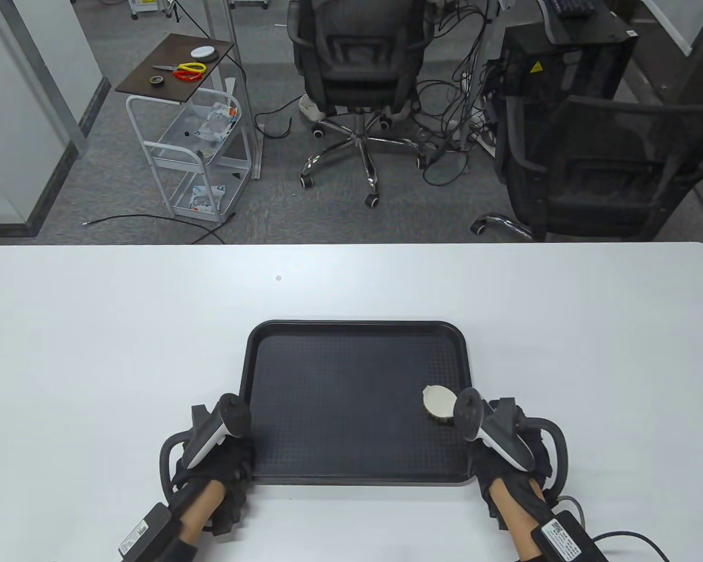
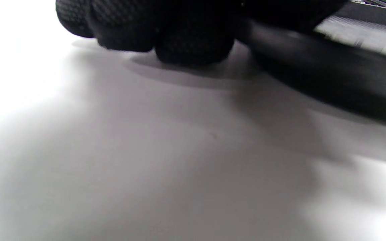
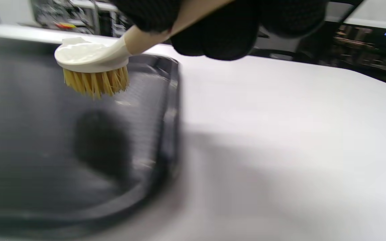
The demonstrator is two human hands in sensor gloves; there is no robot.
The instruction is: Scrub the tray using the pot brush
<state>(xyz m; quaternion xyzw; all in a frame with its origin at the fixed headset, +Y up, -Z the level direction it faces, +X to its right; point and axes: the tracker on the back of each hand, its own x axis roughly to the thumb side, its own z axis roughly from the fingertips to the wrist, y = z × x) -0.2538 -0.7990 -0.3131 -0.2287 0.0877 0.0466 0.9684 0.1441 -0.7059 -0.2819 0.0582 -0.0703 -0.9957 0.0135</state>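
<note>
Tray (image 1: 351, 328) rim under left hand (image 2: 166, 30) — grip unclear; brush (image 3: 92, 63) handle hidden in right hand's (image 3: 226, 26) grip.

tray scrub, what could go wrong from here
1. The brush hangs above the tray near its right rim; a stroke there may run onto the table.
2. The left hand sits at the near-left corner, its hold on the rim unclear; hard scrubbing might slide the tray.

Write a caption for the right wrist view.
Right hand holds pot brush above the black tray.
</note>
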